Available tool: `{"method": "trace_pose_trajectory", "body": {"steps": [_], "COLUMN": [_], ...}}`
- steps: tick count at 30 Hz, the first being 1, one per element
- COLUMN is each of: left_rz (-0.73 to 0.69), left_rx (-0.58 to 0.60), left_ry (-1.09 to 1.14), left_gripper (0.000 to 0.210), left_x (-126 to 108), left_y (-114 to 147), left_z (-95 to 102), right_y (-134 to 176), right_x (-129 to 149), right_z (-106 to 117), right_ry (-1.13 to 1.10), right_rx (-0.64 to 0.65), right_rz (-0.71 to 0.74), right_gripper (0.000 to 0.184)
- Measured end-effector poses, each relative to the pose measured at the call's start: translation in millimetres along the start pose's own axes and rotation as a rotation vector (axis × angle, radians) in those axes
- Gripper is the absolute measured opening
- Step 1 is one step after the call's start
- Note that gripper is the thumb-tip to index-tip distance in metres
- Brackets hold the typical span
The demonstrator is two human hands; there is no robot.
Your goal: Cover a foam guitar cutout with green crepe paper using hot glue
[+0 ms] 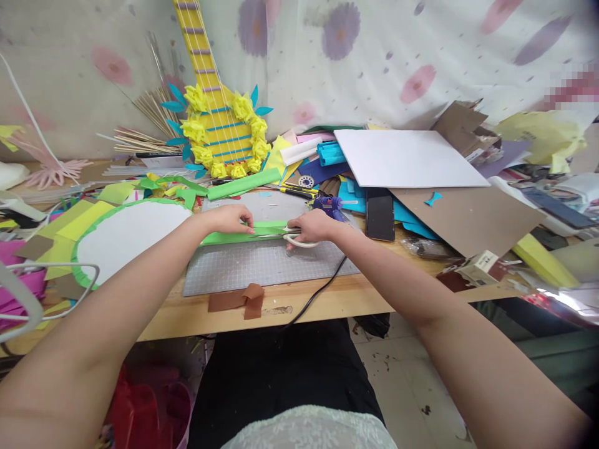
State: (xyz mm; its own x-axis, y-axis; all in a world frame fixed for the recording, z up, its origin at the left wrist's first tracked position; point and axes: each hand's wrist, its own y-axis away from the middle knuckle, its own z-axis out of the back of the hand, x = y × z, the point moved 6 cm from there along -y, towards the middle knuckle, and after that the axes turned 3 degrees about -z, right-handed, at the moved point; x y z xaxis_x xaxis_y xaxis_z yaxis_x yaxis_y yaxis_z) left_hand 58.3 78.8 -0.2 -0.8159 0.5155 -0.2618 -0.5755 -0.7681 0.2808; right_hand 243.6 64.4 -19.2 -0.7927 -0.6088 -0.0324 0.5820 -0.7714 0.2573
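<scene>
My right hand (314,227) grips white-handled scissors (306,242), their blades pointing left along a strip of green crepe paper (222,237). With closed fingers, my left hand (233,219) holds the paper's upper edge near the blade tips. Paper and scissors are over a grey cutting mat (234,268). To the left lies a white oval board (135,234) edged in green paper. Behind my hands is a roll of green crepe paper (243,184). A purple glue gun (329,204) rests just beyond my right hand.
A yellow paper guitar (219,131) with crepe flowers leans on the back wall. On the right are a phone (380,214), a white board (412,158) and brown cardboard (468,215). A black cable (321,290) crosses the table's front edge; brown paper (237,302) lies nearby.
</scene>
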Motion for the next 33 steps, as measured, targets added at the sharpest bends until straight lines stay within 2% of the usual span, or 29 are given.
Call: {"method": "trace_pose_trajectory", "body": {"steps": [6,16,33], "left_rz": [0.006,-0.002,0.054], "left_rx": [-0.001,-0.016,0.001], "left_ry": [0.032,0.003,0.013], "left_gripper": [0.031,0.028,0.027], "left_x": [16.9,18.6,17.1], "left_y": [10.6,7.6,7.4], "left_z": [-0.2,-2.4,-2.8], "right_y": [-3.3,-16.8,-17.6], "right_x": [10.3,30.3,27.4], "right_z": [4.8,9.0,6.6], "right_ry": [-0.015,-0.001,0.032], "right_rx": [-0.011,-0.029,-0.029], "right_rz": [0.016,0.057,0.043], "right_gripper": [0.068,0.071,0.074]}}
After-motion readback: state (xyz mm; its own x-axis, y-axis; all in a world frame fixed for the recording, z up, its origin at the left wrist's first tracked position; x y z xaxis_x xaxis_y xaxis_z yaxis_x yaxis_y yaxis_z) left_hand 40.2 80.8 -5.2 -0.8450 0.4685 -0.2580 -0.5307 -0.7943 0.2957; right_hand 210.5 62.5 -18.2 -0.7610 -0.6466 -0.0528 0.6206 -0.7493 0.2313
